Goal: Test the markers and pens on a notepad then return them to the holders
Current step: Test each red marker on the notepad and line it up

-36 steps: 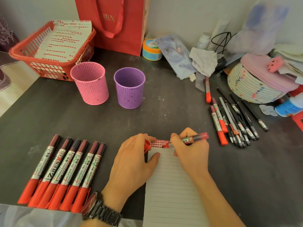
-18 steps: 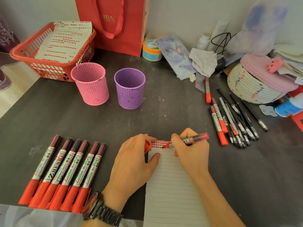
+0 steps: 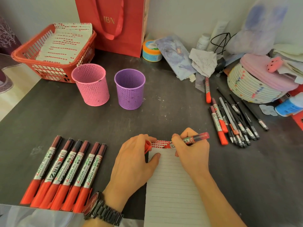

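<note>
A lined notepad [image 3: 170, 185] lies at the front centre with red marks along its top edge. My right hand [image 3: 191, 154] grips a red marker [image 3: 195, 138], tip down on the top of the pad. My left hand [image 3: 134, 163] rests on the pad's left edge, thumb on the paper, and holds the marker's red cap [image 3: 147, 145] in its fingers. Several red-capped markers [image 3: 65, 174] lie in a row at the front left. More markers and black pens [image 3: 234, 122] lie in a heap at the right. A pink holder [image 3: 91, 84] and a purple holder [image 3: 129, 88] stand behind, both with nothing visible inside.
A red basket [image 3: 24, 54] with marked sheets sits at the back left, a red paper bag [image 3: 113, 22] behind the holders. A woven basket [image 3: 249, 89], a small tub [image 3: 151, 50], tissues and bottles crowd the back right. The dark table [image 3: 172, 108] shows bare surface between pad and holders.
Almost nothing differs. My right hand has shifted very slightly with the marker at the pad's top edge; my left hand stays put.
</note>
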### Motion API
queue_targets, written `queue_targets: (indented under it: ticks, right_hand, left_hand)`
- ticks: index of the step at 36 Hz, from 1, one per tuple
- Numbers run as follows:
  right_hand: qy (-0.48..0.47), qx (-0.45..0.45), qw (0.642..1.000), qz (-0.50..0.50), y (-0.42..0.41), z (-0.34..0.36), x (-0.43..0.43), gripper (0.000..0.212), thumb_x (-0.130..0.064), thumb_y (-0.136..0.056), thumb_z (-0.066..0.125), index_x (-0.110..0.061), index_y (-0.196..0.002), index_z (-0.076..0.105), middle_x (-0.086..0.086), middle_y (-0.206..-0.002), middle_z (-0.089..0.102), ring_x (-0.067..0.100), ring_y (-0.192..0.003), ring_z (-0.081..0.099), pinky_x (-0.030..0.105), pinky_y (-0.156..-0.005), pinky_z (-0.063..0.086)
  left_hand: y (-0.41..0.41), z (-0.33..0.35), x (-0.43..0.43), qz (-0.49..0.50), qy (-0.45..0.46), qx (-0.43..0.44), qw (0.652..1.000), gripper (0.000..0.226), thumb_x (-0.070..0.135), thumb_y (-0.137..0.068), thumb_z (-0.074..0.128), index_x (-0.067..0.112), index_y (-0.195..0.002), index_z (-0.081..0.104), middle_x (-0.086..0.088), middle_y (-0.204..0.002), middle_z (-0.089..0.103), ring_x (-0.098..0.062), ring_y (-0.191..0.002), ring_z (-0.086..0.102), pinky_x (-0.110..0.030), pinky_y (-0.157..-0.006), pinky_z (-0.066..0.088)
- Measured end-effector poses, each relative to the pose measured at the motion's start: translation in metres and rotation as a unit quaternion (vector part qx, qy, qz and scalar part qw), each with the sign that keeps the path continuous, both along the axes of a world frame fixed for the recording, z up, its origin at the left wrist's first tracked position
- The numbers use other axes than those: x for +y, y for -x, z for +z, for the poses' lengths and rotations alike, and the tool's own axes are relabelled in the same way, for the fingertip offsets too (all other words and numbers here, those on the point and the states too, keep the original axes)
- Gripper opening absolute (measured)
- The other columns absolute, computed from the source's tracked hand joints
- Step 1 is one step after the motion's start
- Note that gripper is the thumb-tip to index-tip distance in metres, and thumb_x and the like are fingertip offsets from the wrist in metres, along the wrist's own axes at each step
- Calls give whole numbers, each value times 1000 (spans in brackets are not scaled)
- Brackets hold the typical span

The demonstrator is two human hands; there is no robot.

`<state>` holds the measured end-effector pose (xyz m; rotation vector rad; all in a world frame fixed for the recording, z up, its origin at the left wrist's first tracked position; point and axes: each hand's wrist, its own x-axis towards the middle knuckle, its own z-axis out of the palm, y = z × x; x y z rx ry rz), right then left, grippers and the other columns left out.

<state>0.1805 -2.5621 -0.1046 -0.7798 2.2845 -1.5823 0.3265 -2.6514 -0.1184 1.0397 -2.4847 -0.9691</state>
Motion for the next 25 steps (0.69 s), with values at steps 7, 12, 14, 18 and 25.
queue_targets:
  ticks: [7, 12, 14, 18, 25]
  right_hand:
    - [-5, 5, 1000, -2, 1, 0, 0, 29, -13, -87, 70, -22, -61, 58, -2, -45, 58, 3, -41, 55, 13, -45, 45]
    - [3, 6, 1000, -4, 0, 0, 0, 27, -13, -86, 70, -18, -62, 58, 1, -45, 59, 6, -41, 56, 14, -45, 45]
    - [7, 5, 1000, -6, 0, -1, 0, 30, -13, -86, 71, -16, -59, 57, 2, -45, 58, 5, -40, 56, 14, -45, 45]
    - [40, -23, 999, -15, 4, 0, 2, 33, -9, -84, 68, -17, -57, 52, 1, -43, 54, 4, -40, 51, 16, -46, 43]
    - [158, -190, 969, -33, 12, 18, 11, 39, -30, -87, 74, -19, -59, 49, 1, -44, 46, 10, -37, 37, 21, -39, 32]
  left_hand:
    - [1, 0, 0, 3, -3, -4, 1000, 41, 55, -84, 67, 55, -114, 39, 36, -113, 35, 11, -107, 33, -18, -96, 27]
    - [1, -1, -1, 1, 4, -1, 1000, 41, 56, -84, 66, 56, -114, 37, 37, -113, 35, 11, -106, 33, -16, -96, 27]
    - [1, -2, -1, 1, 3, -2, 1000, 41, 56, -84, 66, 55, -115, 39, 37, -114, 35, 11, -108, 33, -17, -97, 27]
    - [0, -2, -1, -3, 0, 1, 1000, 41, 56, -84, 66, 54, -117, 40, 38, -114, 35, 11, -109, 33, -16, -97, 26]
    - [0, 2, 0, -9, 2, 6, 1000, 39, 55, -85, 66, 54, -113, 39, 45, -102, 32, 13, -102, 34, -13, -93, 28]
